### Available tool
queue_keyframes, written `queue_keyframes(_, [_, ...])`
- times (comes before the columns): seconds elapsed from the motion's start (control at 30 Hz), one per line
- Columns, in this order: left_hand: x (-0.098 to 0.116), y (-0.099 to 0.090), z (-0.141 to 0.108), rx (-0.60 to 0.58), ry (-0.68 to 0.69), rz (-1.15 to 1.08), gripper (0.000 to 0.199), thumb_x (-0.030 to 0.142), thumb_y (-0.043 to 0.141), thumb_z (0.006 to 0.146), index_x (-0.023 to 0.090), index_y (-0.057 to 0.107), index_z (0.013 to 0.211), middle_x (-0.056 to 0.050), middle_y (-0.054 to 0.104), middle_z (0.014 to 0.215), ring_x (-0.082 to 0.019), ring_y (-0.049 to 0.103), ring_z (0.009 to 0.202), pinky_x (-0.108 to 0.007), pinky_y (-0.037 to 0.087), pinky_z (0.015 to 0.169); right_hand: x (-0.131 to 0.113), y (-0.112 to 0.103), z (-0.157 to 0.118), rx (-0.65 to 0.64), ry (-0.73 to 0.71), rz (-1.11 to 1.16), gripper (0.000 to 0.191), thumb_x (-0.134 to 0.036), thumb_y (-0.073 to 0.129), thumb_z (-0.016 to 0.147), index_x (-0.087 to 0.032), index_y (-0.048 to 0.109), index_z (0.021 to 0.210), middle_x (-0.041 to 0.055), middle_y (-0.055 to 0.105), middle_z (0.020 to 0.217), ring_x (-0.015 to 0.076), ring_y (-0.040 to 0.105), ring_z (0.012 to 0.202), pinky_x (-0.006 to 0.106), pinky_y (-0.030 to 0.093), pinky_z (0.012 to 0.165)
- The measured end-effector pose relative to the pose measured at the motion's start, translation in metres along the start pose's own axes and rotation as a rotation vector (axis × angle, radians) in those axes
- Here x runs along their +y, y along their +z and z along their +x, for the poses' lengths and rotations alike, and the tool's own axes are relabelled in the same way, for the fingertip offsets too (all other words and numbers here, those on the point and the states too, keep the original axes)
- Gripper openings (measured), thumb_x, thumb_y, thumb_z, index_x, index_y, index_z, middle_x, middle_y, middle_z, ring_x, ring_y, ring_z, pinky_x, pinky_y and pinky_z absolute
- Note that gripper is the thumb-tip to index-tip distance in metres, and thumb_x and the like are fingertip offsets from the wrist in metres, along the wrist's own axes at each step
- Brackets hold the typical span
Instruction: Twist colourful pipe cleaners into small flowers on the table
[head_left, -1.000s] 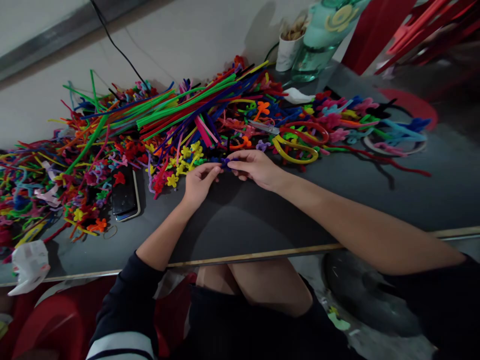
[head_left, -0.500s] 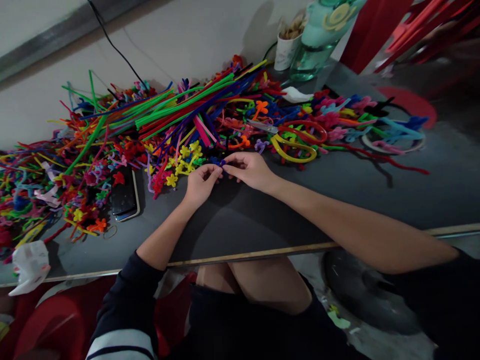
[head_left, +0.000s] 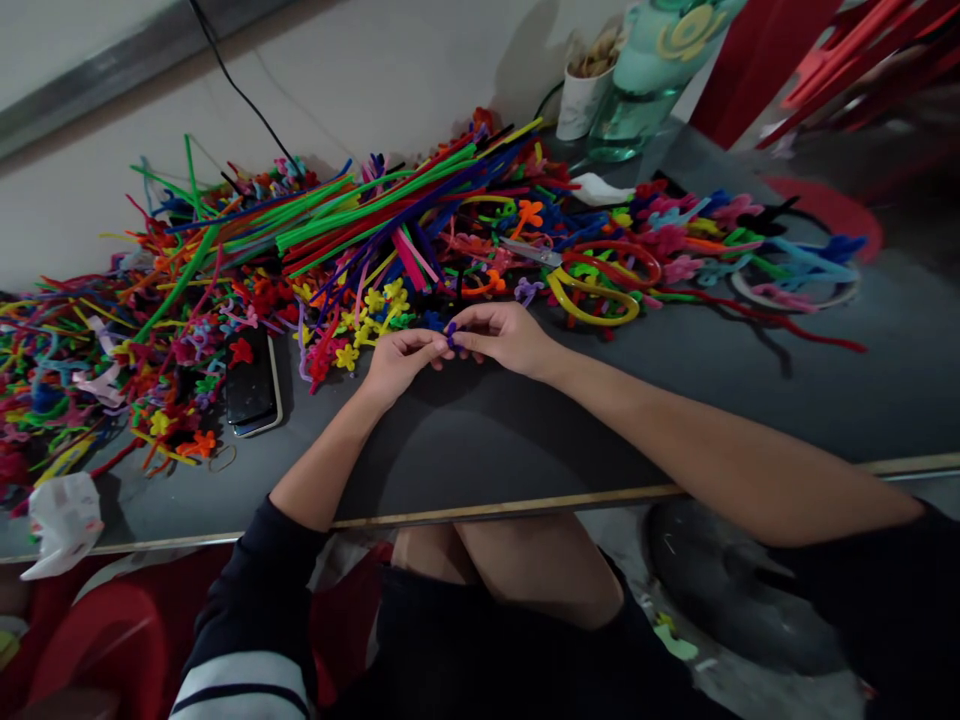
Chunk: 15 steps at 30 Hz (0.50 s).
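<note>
Two hands, left hand (head_left: 403,364) and right hand (head_left: 504,340), pinch a small purple piece (head_left: 451,337) (fuzzy-looking) between their fingertips

Purple piece (head_left: 451,335) partly hidden

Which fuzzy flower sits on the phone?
The red flower, on the far end of the phone; a yellow flower and an orange flower lie off it.
</note>
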<state>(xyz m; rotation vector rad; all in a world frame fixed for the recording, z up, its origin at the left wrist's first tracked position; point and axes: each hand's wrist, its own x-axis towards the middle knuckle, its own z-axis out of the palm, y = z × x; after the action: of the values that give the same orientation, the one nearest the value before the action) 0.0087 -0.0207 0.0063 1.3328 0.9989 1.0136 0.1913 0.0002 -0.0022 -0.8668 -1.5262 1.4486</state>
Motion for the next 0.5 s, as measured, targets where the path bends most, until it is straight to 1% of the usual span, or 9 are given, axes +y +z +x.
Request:
queue_keyframes(0.2, [0.0004, 0.0014, 0.0002, -0.014, -0.004, -0.028, 0.042, 0.051, 0.082, 0.061, 0.014, 0.066, 0.070, -0.001, 0.066, 0.065, -0.007, 0.058, 0.056, -0.022, 0.050, 0.059, -0.0004, 0.0009, -0.0016, -0.031, 0.003, -0.058, 0.038, -0.047, 0.077, 0.070, -0.014, 0.069, 0.086, 0.0008, 0.063, 0.060, 0.0108, 0.058, 0.053, 0.022, 0.044, 0.044])
queue_keyframes(0.4, [0.0003, 0.0002, 0.0021, -0.042, -0.027, -0.025, 0.044, 0.047, 0.086, 0.056, 0.014, 0.059, 0.069, 0.004, 0.059, 0.060, -0.005, 0.055, 0.054, -0.020, 0.047, 0.056, -0.0025, 0.0017, -0.0048, -0.049, -0.017, -0.037, 0.039, -0.049, 0.078, 0.067, -0.014, 0.069, 0.082, 0.0028, 0.066, 0.067, 0.0101, 0.058, 0.054, 0.022, 0.044, 0.047])
queue_keyframes(0.5, [-0.0004, -0.0004, 0.0013, -0.048, -0.027, -0.005, 0.044, 0.046, 0.086, 0.057, 0.014, 0.058, 0.070, 0.004, 0.058, 0.062, -0.006, 0.056, 0.055, -0.019, 0.045, 0.056, -0.0022, 0.0014, -0.0056, -0.068, -0.030, -0.044, 0.038, -0.049, 0.078, 0.068, -0.015, 0.069, 0.081, 0.0033, 0.067, 0.068, 0.0100, 0.057, 0.055, 0.023, 0.045, 0.050])
